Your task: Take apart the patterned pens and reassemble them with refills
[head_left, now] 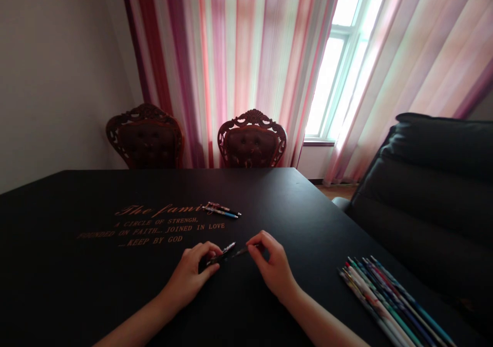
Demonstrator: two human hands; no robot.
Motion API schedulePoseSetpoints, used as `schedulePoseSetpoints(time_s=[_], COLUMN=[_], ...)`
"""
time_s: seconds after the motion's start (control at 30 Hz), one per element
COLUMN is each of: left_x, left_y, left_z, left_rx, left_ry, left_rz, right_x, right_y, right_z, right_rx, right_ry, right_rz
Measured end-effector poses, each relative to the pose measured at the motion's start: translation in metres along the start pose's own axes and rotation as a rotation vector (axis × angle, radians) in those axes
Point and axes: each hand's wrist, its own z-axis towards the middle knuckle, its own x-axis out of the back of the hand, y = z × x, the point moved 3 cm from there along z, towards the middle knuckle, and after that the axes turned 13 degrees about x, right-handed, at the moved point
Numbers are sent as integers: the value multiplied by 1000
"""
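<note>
Between the thumb and fingers of my left hand (194, 269) is a dark pen (227, 249), its silver tip pointing up and to the right. My right hand (270, 259) pinches a thin dark stick-like piece (241, 252), which points toward the pen. It looks like a pen refill, but it is too small and dark to be sure. The two hands are close together, low over the black table. Whether the thin piece touches the pen I cannot tell.
Two or three pens (221, 211) lie beyond my hands on the black table (96, 285), across its gold lettering. A row of several pens (389, 295) lies at the right. A black armchair (431, 198) stands to the right, and two carved chairs (252, 141) are behind the table.
</note>
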Motion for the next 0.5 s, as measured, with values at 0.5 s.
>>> schedulePoseSetpoints(time_s=[0.5], left_x=[-1], left_y=[-1], left_z=[1], left_rx=[-39], left_ry=[106], left_rz=[194], right_x=[-1], right_y=[12], right_z=[0], right_rx=[-105], right_ry=[-11], right_rz=[-84])
